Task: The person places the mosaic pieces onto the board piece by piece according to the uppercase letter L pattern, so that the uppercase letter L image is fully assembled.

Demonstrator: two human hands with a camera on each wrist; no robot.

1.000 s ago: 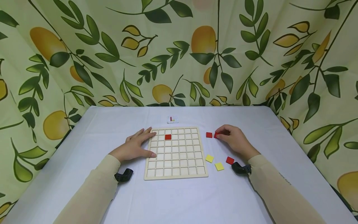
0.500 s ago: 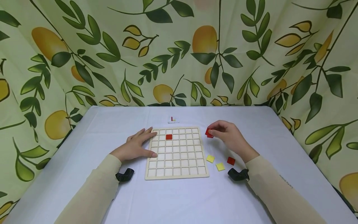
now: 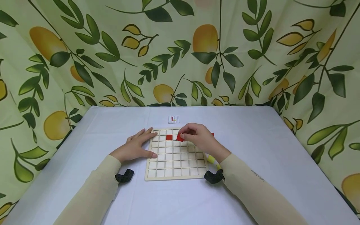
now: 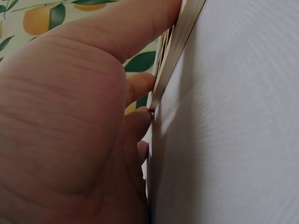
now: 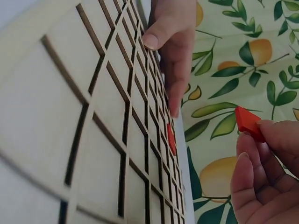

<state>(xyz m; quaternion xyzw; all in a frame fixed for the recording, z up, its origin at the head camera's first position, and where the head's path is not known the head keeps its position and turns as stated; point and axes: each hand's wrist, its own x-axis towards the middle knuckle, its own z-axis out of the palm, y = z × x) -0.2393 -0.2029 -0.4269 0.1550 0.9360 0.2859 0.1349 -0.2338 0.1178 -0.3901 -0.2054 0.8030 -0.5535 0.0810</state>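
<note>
A square wooden grid board (image 3: 177,179) lies on the table, with a red square tile (image 3: 169,137) in one cell of its second row from the far side. My left hand (image 3: 136,147) rests along the board's left edge, fingers spread, thumb and fingertips on the frame. Between thumb and fingers my right hand (image 3: 201,139) pinches another red square tile (image 5: 247,123), tilted and raised over the far part of the board, right of the placed tile. The left wrist view shows the left thumb and fingertips against the board's edge (image 4: 180,49).
A small printed card (image 3: 173,119) with a coloured grid pattern lies beyond the board. Right of the board, partly hidden by the right arm, are a red tile (image 3: 212,135) and yellow tiles (image 3: 210,158). A fruit-patterned curtain (image 3: 180,62) hangs behind the white-covered table (image 3: 140,203).
My right hand has picked up a red tile from the right side and carried it left over the board. The left hand has stayed at the board's edge.
</note>
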